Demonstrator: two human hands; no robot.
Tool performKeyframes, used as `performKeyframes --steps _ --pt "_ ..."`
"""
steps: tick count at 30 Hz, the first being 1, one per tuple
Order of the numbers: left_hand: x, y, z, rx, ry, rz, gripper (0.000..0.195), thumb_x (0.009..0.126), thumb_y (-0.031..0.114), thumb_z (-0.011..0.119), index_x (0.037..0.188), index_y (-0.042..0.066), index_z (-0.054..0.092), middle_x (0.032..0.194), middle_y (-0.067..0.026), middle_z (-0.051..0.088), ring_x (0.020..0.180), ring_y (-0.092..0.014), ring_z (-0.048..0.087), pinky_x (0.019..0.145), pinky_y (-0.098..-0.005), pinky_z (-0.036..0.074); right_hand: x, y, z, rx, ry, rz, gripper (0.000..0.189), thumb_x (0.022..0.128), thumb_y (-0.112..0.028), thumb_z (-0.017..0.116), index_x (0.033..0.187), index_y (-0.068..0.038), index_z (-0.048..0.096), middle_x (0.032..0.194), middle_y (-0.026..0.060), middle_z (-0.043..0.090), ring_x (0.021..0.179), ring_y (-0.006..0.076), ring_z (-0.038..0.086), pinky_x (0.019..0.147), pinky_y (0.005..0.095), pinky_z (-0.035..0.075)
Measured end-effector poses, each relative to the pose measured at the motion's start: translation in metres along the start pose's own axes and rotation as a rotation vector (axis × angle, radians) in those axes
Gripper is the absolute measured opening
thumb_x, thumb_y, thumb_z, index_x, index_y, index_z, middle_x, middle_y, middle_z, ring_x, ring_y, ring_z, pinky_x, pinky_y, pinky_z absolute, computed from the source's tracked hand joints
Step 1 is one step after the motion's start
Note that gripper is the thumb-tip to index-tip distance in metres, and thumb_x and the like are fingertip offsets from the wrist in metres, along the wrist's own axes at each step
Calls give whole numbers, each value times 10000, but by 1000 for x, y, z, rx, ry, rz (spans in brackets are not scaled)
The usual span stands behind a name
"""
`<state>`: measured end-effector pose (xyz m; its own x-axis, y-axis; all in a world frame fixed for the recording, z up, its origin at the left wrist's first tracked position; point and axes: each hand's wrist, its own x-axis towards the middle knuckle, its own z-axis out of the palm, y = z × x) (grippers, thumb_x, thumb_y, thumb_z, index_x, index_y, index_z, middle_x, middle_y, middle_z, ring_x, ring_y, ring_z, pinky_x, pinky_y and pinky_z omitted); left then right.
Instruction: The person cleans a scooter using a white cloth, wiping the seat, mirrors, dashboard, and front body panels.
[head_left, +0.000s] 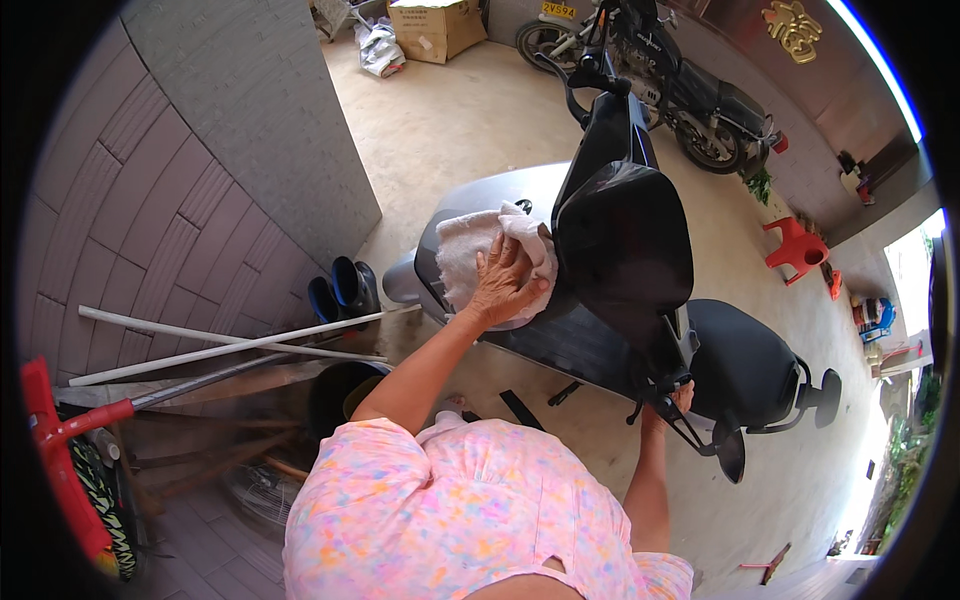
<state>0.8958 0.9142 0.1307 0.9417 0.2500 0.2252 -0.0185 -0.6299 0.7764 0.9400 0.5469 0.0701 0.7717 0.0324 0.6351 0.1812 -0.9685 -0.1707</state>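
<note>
My left hand (504, 283) presses a white terry cloth (466, 244) flat against the grey front panel (517, 184) of an electric scooter, its fingers spread over the cloth. The cloth bunches up near the fingertips and thumb. My right hand (681, 399) is at the scooter's handlebar grip, partly hidden by the bar and brake lever; its fingers seem curled round it. A round mirror (727, 450) sticks out beside that hand. The dark handlebar cover (626, 232) stands between my hands, and the black seat (742, 360) lies to the right.
White poles (225, 349), a red-headed squeegee or broom (82, 424) and black rubber boots (352, 285) are by the tiled wall at left. A black bucket (326, 397) stands near my left arm. Beyond are a motorcycle (675, 82), a cardboard box (435, 30) and a red plastic stool (796, 251).
</note>
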Motion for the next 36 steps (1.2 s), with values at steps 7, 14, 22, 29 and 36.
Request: performKeyframes --steps 7,14,22,29,36 --pt "10 -25 -2 -50 77 -217 755 740 597 424 1367 225 227 1446 -91 87 1298 -390 57 952 -624 2 -4 11 4 23 25 -87 422 653 -265 652 976 -60 474 877 114 510 813 332 515 676 411 401" --pt "12 -60 2 -75 247 -426 702 738 576 423 1330 213 318 1397 -67 229 1200 -358 219 956 -553 142 -11 30 12 246 97 -89 105 783 -137 529 803 -34 532 797 157 521 768 351 508 679 427 410" --pt "2 -10 -3 -45 400 -97 294 759 326 521 964 141 625 1096 -8 518 931 -261 423 803 -406 312 -11 6 -3 142 111 149 321 873 -246 477 900 72 508 821 236 547 759 366 542 666 421 431" --pt "56 -11 -13 -131 390 139 132 766 209 535 815 112 609 888 -29 533 847 -256 457 746 -380 347 -19 37 12 455 -3 96 329 889 -266 460 934 51 537 820 196 573 765 316 552 669 387 439" --pt "165 -13 20 -139 323 151 146 753 280 551 784 147 600 860 -30 526 913 -260 450 732 -410 334 -25 49 14 448 29 61 302 904 -234 438 1026 30 522 916 172 569 827 279 542 715 360 434"
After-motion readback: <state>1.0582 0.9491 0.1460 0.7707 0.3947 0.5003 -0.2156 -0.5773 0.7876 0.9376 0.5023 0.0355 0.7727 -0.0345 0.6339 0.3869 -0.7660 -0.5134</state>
